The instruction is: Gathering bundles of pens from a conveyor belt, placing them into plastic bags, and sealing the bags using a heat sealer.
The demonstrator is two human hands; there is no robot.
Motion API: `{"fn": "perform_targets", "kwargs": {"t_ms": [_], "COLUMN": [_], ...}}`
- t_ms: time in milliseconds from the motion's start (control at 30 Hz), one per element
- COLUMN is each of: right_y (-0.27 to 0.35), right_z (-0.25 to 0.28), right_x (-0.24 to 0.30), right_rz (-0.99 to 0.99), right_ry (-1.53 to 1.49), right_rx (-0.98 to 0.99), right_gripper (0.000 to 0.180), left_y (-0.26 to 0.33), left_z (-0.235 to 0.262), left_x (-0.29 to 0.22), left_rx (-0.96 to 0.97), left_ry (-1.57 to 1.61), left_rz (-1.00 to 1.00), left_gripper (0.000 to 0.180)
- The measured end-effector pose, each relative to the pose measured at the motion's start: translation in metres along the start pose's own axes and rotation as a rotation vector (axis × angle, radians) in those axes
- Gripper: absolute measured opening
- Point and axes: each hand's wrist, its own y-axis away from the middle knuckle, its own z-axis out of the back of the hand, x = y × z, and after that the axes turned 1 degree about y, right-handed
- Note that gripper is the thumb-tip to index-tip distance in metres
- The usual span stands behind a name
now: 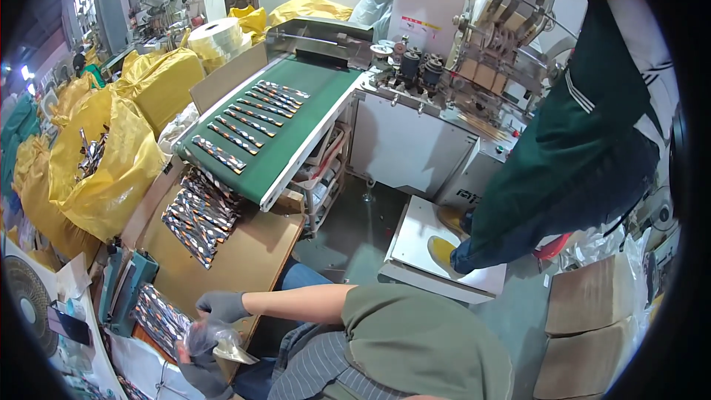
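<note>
Both my hands wear grey gloves with bare fingertips, and they are close together at the lower left. My right hand [222,307] and my left hand [203,375] grip a crumpled clear plastic bag [229,345] between them. Next to my fingers lies a bundle of long slim packets [157,318] printed in dark blue, orange and white. Whether the bag's mouth is around the bundle's end, I cannot tell. Farther off, a loose heap of the same packets [198,215] rests on the brown tabletop [252,241].
A green conveyor belt [292,130] carries several packets in a row. Yellow sacks [111,200] stand at left, beside a teal device [126,292] and a fan [28,304]. At right, a person in a dark green apron [548,155] stands on a white platform [415,244] by a machine [496,52].
</note>
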Motion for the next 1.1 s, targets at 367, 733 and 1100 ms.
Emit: {"fn": "perform_targets", "kwargs": {"t_ms": [367,733,1100], "right_y": [0.006,0.056,0.051], "right_z": [0.023,0.005,0.003], "right_x": [-0.013,-0.102,-0.103], "right_rz": [0.085,0.428,0.418], "right_ry": [0.518,0.802,0.796], "right_rx": [-0.258,-0.226,-0.252], "right_gripper": [0.038,0.056,0.057], "left_y": [0.021,-0.072,-0.106], "left_z": [0.015,0.039,0.046], "left_x": [-0.033,0.038,0.122], "left_rx": [-0.036,-0.258,-0.299], "left_ry": [0.272,-1.209,-1.588], "left_rz": [0.140,-0.316,-0.352], "left_gripper": [0.028,0.035,0.050]}}
